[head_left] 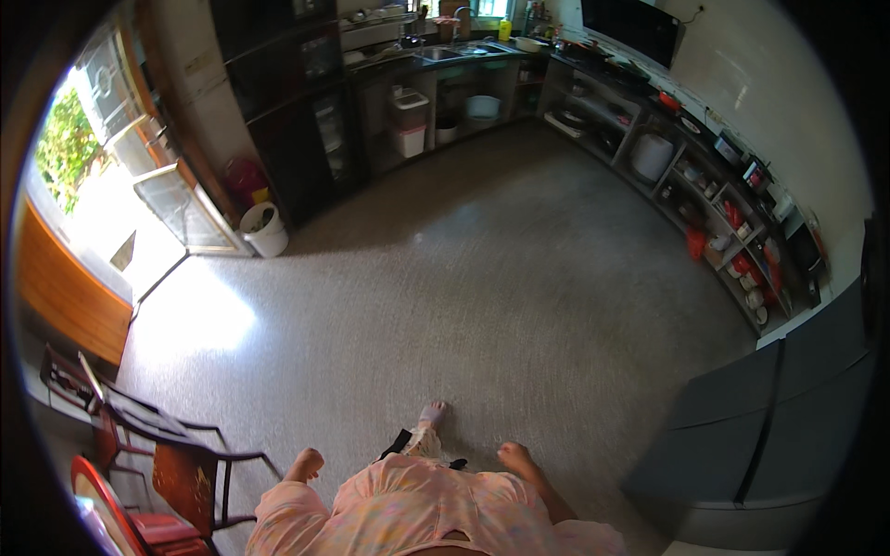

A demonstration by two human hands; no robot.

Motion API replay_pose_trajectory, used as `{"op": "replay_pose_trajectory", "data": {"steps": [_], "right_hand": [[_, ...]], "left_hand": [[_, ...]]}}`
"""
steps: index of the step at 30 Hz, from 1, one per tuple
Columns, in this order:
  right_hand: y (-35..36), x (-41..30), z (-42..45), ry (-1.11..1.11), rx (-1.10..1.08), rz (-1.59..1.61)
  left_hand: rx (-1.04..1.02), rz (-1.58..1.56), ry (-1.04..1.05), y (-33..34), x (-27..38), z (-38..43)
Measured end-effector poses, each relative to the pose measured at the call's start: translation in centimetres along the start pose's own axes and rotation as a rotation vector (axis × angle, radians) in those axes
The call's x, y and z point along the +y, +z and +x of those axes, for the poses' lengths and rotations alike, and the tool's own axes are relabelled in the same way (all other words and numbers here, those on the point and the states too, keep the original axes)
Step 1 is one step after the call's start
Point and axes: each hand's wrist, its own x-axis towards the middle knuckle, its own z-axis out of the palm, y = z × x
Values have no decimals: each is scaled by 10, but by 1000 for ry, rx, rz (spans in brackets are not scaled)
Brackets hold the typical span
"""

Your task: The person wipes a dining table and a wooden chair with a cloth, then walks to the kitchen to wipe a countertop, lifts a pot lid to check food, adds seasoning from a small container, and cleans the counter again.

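Observation:
My left hand (306,464) hangs beside my body at the lower left, its fingers curled, with no object visible in it. At the lower right, my right hand (516,456) is held in front of me, also loosely curled; nothing shows in it. Both hands are apart from any furniture. Between them are my pink patterned top (431,500) and one bare foot (432,413) on the grey floor (417,313). The wooden chair (184,483) is the thing closest to my left hand.
An open door (188,208) and a white bucket (265,233) are at the left. A counter with a sink (439,53) runs along the back, and open shelves (685,187) line the right. A large grey cabinet-like appliance (737,417) stands lower right.

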Motion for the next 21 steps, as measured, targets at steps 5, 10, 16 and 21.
{"op": "replay_pose_trajectory", "data": {"steps": [5,10,16,21], "right_hand": [[-60,21,13,293,202,-135],[-84,12,59,184,82,-713],[-65,60,143,336,-283,-415],[-206,-36,227,328,-246,-481]], "left_hand": [[103,917,462,-154,148,28],[729,374,690,-211,318,75],[283,283,1049,-222,509,-9],[329,717,1030,-264,498,64]]}}
